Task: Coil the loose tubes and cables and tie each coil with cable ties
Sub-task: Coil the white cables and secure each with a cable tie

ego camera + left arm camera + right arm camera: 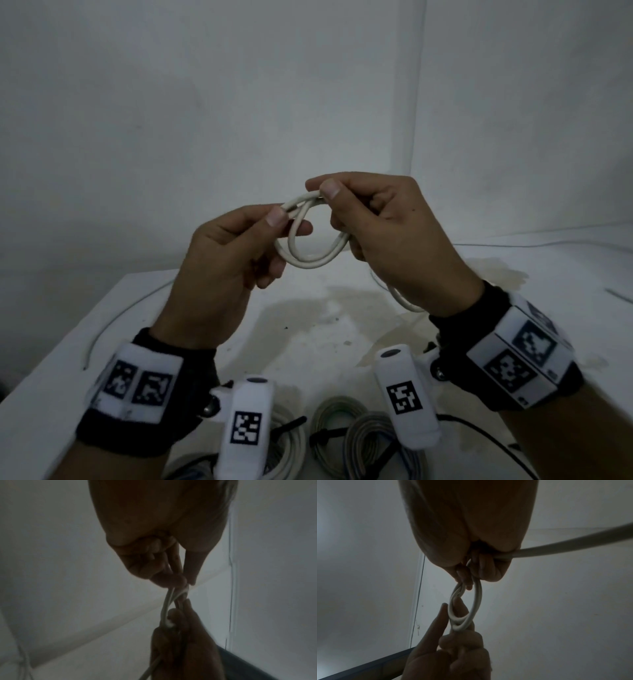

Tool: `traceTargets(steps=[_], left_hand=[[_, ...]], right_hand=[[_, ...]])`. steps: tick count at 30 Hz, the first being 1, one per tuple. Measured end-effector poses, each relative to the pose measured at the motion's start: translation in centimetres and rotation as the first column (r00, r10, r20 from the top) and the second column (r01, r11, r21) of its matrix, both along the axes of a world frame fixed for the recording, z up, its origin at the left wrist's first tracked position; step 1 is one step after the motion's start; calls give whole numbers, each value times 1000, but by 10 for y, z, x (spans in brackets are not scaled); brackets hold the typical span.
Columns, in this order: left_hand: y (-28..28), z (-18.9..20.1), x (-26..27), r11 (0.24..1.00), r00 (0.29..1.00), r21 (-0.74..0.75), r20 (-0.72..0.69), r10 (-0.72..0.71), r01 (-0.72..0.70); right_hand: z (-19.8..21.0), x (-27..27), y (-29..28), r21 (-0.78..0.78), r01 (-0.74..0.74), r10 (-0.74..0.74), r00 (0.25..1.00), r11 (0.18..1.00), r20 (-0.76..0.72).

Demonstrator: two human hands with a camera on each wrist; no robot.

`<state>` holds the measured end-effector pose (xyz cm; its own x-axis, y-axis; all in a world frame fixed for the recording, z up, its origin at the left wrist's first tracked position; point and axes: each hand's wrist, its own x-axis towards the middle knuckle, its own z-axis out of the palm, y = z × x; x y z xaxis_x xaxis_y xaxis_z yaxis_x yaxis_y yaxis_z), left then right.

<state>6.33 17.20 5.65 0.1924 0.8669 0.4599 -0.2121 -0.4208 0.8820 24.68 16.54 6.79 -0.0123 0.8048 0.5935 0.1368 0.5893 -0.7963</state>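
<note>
Head view, white cable (310, 261): held in mid-air at the middle of the frame, bent into a small coil of about two loops above the white table (308, 329).
Head view, left hand (226, 260): left of centre, thumb and forefinger pinching the coil's left side where the strands cross; the other fingers are curled under.
Head view, right hand (394, 236): right of centre, thumb and forefinger pinching the top of the coil, the lower fingers wrapped round its right side; the cable's free length runs down behind the wrist.
Head view, bottom edge: tied coils (359, 435) lie on the table between the wrists, with black cable ties (329, 435) round them; a thin loose wire (123, 315) curves along the table at lower left.
Left wrist view, left hand (161, 550): dark, at the top of the frame, fingertips closed on the cable (167, 601); the right hand (180, 642) grips it from below.
Right wrist view, right hand (471, 536): at the top, fingers curled round the coil (476, 599), the free cable running off to the right edge.
Right wrist view, left hand (452, 653): at the bottom, forefinger straight beside the loops and the other fingers closed on the coil's lower end.
</note>
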Motion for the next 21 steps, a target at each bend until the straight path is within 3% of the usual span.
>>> traceTargets(steps=[4,9,11,15,21], left_hand=[[3,0,-11,949,971,-204,39,-237,239],[6,2,-16,968,975,-188,-115,-191,168],[3,6,-18,966,958,-152,-168,-232,208],[3,5,-20,929,935,-178,-92,-343,324],[6,-5,-14,887,898,-152,17,-439,436]], right_hand=[[-1,-1,-1,0,-56,56,998,998,14],[-1,2,1,7,-67,67,997,998,25],[0,3,1,0,-80,80,996,997,39],[0,5,-1,-38,-102,103,994,994,31],[2,2,-3,-117,-281,267,956,953,-126]])
